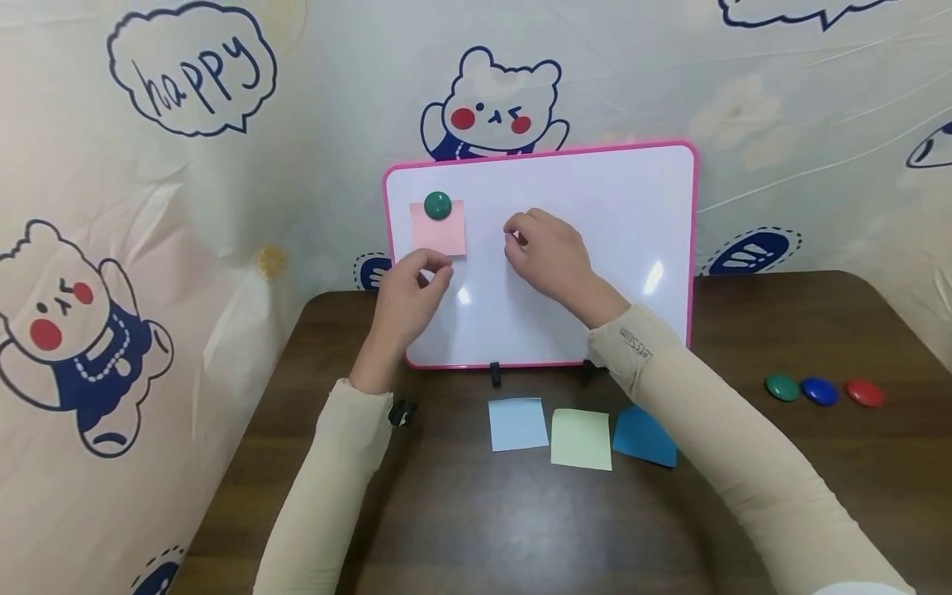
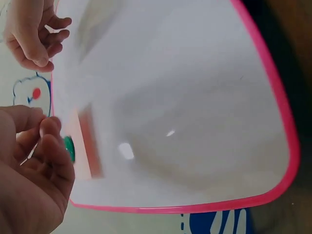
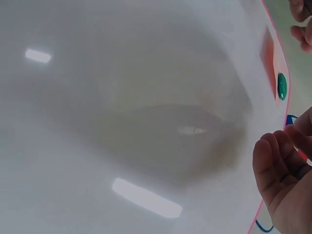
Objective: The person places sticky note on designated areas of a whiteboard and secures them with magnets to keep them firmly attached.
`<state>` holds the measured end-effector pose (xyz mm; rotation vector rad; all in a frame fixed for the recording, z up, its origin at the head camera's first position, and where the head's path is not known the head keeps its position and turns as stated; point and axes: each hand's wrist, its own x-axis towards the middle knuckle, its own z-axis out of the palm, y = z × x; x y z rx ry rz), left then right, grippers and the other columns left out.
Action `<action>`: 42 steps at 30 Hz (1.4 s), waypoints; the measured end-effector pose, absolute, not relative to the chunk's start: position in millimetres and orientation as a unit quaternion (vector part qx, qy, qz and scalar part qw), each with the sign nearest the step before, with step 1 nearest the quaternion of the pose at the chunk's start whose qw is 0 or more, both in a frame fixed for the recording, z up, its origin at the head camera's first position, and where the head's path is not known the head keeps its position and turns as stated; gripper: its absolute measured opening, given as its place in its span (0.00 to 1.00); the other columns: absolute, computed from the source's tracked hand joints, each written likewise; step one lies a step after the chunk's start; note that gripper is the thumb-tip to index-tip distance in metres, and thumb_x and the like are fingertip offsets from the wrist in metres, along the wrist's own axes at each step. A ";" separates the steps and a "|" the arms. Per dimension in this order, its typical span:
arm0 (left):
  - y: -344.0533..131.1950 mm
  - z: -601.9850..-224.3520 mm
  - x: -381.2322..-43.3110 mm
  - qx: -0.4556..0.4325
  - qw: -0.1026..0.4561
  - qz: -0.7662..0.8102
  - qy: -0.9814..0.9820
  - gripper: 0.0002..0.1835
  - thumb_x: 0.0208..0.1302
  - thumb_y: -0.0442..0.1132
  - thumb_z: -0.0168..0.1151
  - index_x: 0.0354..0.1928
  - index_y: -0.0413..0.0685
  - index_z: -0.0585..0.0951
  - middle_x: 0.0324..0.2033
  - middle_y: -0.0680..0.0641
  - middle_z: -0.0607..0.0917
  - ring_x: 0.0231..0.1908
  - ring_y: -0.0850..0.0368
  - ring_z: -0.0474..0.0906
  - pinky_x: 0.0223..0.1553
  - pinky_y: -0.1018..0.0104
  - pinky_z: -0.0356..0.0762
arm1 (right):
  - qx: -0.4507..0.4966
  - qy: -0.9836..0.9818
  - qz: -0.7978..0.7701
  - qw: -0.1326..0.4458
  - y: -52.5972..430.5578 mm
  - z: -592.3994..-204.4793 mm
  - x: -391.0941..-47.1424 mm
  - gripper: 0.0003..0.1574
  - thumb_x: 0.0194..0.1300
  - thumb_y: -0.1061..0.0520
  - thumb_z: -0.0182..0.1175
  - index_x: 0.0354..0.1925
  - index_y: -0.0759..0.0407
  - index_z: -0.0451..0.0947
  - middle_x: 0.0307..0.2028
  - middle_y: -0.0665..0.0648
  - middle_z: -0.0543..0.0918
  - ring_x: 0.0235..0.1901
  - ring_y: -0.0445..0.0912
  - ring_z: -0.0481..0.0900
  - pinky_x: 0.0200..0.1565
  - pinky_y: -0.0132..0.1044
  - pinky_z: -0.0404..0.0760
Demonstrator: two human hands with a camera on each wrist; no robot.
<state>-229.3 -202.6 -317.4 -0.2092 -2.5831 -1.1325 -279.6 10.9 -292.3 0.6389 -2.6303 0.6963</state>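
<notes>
A whiteboard with a pink frame stands on the table, leaning back slightly. Near its upper left corner a pink sticky note hangs under a round green magnet. My left hand hovers in front of the note's lower edge, fingers loosely bent, thumb and index tips close together. In the left wrist view a gap shows between those fingers and the note. To the right of the note, my right hand is raised before the board with loosely curled fingers and nothing visible in them.
Light blue, pale green and darker blue sticky notes lie in a row before the board. The right forearm partly covers the last. Farther right are green, blue and red magnets. A printed cloth hangs behind.
</notes>
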 end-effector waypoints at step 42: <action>-168.1 -383.1 -171.2 -0.204 -0.213 -0.162 -0.942 0.15 0.62 0.48 0.63 0.47 0.49 0.80 0.34 0.57 0.79 0.34 0.59 0.73 0.42 0.63 0.73 | 0.165 -0.931 0.304 0.119 181.1 -356.0 -200.0 0.13 0.64 0.57 0.59 0.46 0.61 0.80 0.44 0.61 0.82 0.42 0.56 0.77 0.43 0.55 0.77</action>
